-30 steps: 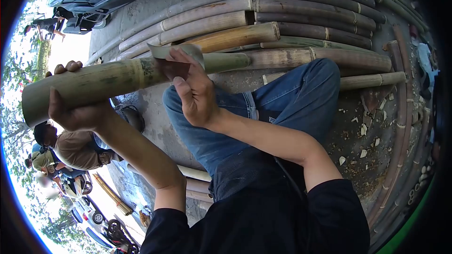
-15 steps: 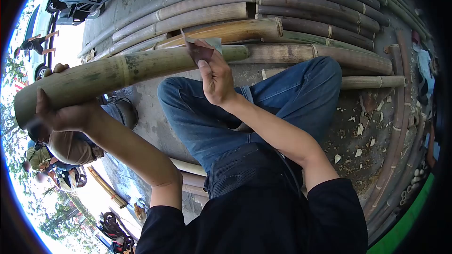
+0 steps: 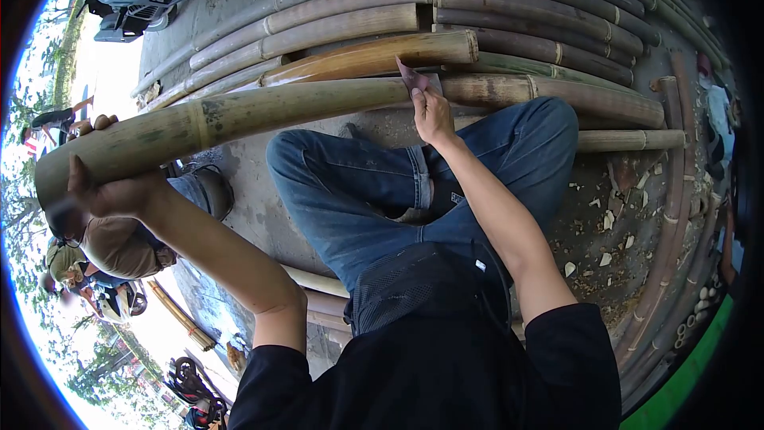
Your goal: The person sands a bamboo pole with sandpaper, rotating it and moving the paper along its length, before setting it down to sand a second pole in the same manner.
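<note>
The bamboo pole [image 3: 278,105] lies lengthwise between the hands, beyond the crossed legs [image 3: 334,183]. The left hand [image 3: 119,193] grips its wider end, fingers spread around it; at the narrower end, the right hand [image 3: 434,117] has its fingers closed on a thin sheet [image 3: 412,78]. Farther out, more poles [image 3: 350,26] line the ground [image 3: 267,183].

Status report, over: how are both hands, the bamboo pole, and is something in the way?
Left hand gripping bamboo pole near one end. Right hand holding thin reddish sheet at the other. Nothing seen blocking pole between hands.
</note>
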A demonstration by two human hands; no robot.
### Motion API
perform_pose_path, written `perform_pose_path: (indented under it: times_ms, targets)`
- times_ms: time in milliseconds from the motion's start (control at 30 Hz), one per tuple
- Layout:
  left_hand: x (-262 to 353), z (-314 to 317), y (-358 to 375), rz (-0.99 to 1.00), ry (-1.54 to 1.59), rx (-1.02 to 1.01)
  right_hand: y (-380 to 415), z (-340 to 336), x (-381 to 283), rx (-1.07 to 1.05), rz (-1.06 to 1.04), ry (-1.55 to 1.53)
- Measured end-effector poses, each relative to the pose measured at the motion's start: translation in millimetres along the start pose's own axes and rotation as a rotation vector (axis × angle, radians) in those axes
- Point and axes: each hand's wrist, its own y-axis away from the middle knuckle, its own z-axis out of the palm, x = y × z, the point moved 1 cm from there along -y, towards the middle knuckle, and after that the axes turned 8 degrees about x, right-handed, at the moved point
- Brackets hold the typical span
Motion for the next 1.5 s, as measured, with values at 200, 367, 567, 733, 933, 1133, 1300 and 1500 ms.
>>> perform_pose_path:
  times_ms: [200, 367, 567, 733, 933, 1133, 1300, 1500]
  targets:
    - [-1, -6, 12, 0.040, -0.013, 0.094, 3, 14, -13, 0.045, 0.157, 0.074]
    - [5, 1, 18, -0.001, 0.040, 0.068, 12, 18, -68, 0.110, 0.053, -0.061]
    - [8, 29, 24, 0.071, -0.045, 0.106, -9, 14, -185, 0.008, -0.248, -0.387]
    - [14, 34, 27, 0.070, -0.060, 0.085, -28, 19, -306, 0.054, -0.376, -0.573]
    - [13, 21, 19, 0.050, -0.142, 0.138, -42, 36, -317, -0.022, -0.461, -0.642]
    - [7, -20, 12, -0.012, -0.140, 0.176, -21, 36, -195, -0.040, -0.353, -0.389]
    - [3, -28, 10, -0.024, -0.133, 0.206, -10, 15, -95, -0.092, -0.255, -0.188]
    - [5, -2, 10, 0.043, -0.097, 0.180, -14, -4, 2, -0.152, -0.093, -0.019]
